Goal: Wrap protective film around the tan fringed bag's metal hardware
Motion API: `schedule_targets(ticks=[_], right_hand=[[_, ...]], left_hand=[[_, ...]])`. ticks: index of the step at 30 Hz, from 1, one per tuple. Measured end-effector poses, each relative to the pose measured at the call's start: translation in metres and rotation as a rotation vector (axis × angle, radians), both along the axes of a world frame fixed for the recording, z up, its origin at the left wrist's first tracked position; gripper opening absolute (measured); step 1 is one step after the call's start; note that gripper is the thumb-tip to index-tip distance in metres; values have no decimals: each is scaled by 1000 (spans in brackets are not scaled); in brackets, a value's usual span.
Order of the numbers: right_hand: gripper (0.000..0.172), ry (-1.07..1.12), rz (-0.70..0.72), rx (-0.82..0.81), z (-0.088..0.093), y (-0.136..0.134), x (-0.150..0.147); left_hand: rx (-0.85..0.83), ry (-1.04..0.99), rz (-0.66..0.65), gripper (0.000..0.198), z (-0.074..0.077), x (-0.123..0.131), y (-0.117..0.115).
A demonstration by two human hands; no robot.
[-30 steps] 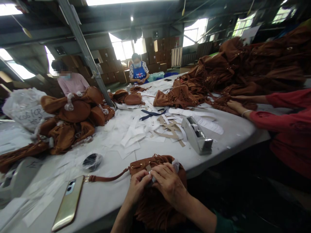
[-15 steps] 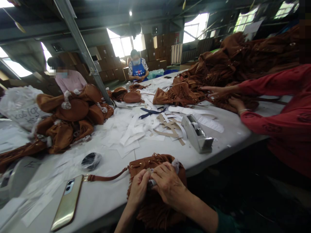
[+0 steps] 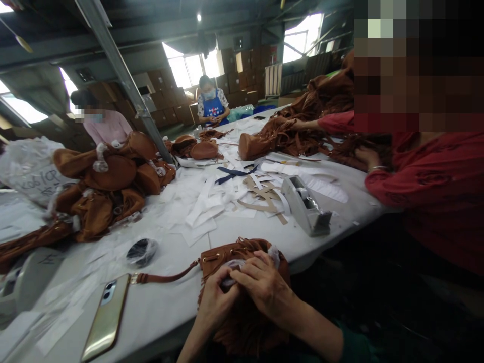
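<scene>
A brown fringed suede bag (image 3: 242, 252) lies at the near edge of the white table (image 3: 333, 212), its strap (image 3: 166, 277) trailing left. Both my hands work at the bag's mouth. My left hand (image 3: 214, 302) has its fingers curled round a small whitish wrapped piece (image 3: 230, 267). My right hand (image 3: 264, 287) lies over the bag next to it, fingers bent and pinching the same whitish piece. What exactly that piece is stays hidden.
A gold phone (image 3: 106, 317) lies left of the strap, a tape dispenser (image 3: 306, 206) beyond the bag, paper strips (image 3: 212, 201) mid-table. Brown bags (image 3: 109, 186) are heaped left and far right. A person in red (image 3: 427, 186) reaches over the table; two others work at the back.
My hands have slid slightly lower on the bag, still pinching the whitish piece. The person in red has leaned further in, one arm stretched towards the far bags.
</scene>
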State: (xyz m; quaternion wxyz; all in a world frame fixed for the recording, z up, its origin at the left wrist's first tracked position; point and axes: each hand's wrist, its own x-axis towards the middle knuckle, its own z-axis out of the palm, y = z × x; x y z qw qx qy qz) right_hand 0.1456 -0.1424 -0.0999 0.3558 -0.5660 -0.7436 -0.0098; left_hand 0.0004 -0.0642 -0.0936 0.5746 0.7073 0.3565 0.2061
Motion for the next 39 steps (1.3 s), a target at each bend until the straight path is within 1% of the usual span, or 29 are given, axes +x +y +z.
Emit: schedule_targets(ticks=[2, 4, 6, 7, 9, 10, 13, 14, 17, 21, 23, 26, 28, 32, 35, 37, 39], right_hand=[[32, 67, 16, -38, 4, -1, 3], [39, 158, 44, -107, 12, -2, 9], [47, 248, 75, -185, 19, -4, 16], [48, 285, 76, -214, 22, -4, 19], [44, 320, 59, -251, 25, -2, 22], [38, 316, 43, -253, 26, -1, 21], [11, 270, -22, -216, 23, 5, 16], [8, 250, -42, -195, 22, 6, 14], [13, 177, -76, -78, 20, 9, 9], [15, 74, -29, 119, 19, 10, 6], [14, 63, -12, 176, 17, 10, 7], [16, 44, 23, 204, 15, 9, 10], [19, 24, 35, 197, 15, 7, 12], [21, 7, 51, 145, 17, 3, 16], [22, 22, 72, 157, 18, 2, 20], [22, 41, 77, 184, 17, 3, 23], [23, 46, 85, 198, 14, 4, 25]], left_hand=[[-5, 16, 42, 18, -6, 0, -1], [-18, 43, 68, 19, -9, 0, -1], [-21, 48, 61, 19, -9, 0, 0], [-18, 42, 51, 19, -7, 0, 0], [7, 28, 36, 21, -3, 0, 0], [28, 19, 30, 21, -1, 1, 0], [102, -3, -1, 13, 4, 3, -1], [124, -2, -13, 11, 5, 3, -1], [174, 47, -20, 14, 6, 2, 1], [222, 129, -58, 26, 4, 1, 7], [144, 120, -61, 27, 3, 0, 8], [-132, 60, -40, 27, -1, 0, 8], [-294, -1, -33, 30, -4, 1, 8], [-523, -163, -65, 32, -7, 5, 11], [-602, -211, -72, 31, -8, 8, 15], [-580, -183, -70, 30, -9, 9, 18], [-523, -148, -63, 30, -12, 10, 19]])
